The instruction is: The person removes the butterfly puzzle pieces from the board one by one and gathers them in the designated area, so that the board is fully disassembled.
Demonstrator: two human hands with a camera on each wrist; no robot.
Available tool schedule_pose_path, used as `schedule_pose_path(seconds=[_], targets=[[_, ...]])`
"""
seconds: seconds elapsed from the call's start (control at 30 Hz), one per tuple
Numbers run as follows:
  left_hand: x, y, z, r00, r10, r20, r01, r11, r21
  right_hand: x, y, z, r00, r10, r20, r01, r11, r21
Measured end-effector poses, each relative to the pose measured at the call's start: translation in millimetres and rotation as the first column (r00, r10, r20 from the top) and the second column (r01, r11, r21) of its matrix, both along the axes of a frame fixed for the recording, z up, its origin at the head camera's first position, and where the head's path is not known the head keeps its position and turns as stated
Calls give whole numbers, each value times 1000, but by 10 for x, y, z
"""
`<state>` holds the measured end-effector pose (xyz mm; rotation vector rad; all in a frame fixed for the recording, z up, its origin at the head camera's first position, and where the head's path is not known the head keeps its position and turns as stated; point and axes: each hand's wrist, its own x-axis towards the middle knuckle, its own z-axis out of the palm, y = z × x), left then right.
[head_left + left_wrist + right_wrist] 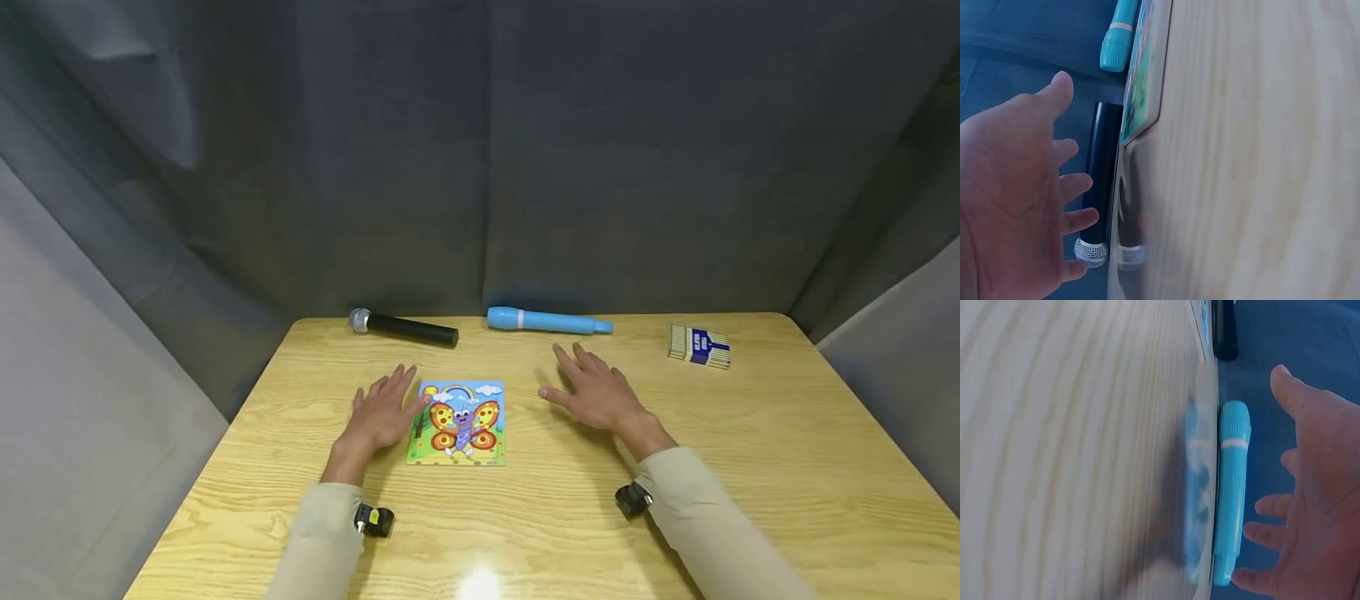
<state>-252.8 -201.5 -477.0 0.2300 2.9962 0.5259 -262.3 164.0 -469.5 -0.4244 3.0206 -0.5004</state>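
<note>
My left hand [381, 413] hovers over the left edge of a square picture board [456, 454], its fingers spread and holding nothing. A cartoon butterfly under a rainbow is printed on the board. Beyond those fingertips lies a black microphone [412, 330] with a silver mesh head [1091, 251]. The right hand [600, 400] is spread in the air too, palm down and free of any object. Just past its fingertips, a light blue microphone-shaped object [558, 322] with a pale band lies lengthwise near the back edge. The right wrist view shows its ribbed wider end [1235, 420].
Toward the back right of the wooden table [540, 525] lies a flat pack of pale sticks [678, 342] with a blue and white label. Dark grey curtain [637, 167] hangs right behind the table, with lighter cloth at both sides.
</note>
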Motion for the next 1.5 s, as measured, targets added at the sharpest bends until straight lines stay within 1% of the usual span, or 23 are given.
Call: schedule_pose_path(seconds=[0.13, 0.27, 0.47, 0.67, 0.97, 1.07, 1.17, 1.33, 1.5], targets=[[47, 37, -3, 1000, -5, 23, 4, 1000, 20, 14, -110, 6, 1000, 24, 7, -24, 999, -27], [84, 55, 4, 999, -14, 37, 13, 999, 34, -4, -232, 9, 998, 58, -4, -58, 997, -54], [133, 63, -3, 999, -12, 50, 9, 998, 62, -16, -448, 1, 997, 77, 15, -75, 992, -98], [168, 73, -20, 998, -22, 65, 19, 999, 49, -27, -620, -38, 994, 111, -6, -111, 988, -105], [190, 73, -12, 997, -22, 71, 20, 1000, 22, -75, -833, -95, 987, 158, 17, -155, 979, -130], [192, 80, -3, 997, -17, 77, 16, 1000, 11, -97, -902, -121, 985, 173, 17, -170, 978, -124], [193, 86, -1, 996, -8, 88, 8, 1000, 0, -114, -974, -137, 979, 204, 10, -202, 974, -103], [204, 84, -5, 996, -1, 92, 2, 1000, -11, -128, -1105, -141, 966, 258, -6, -258, 963, -78], [203, 83, -13, 995, -2, 98, 4, 1000, -21, -138, -1252, -106, 962, 272, -7, -272, 959, -84]])
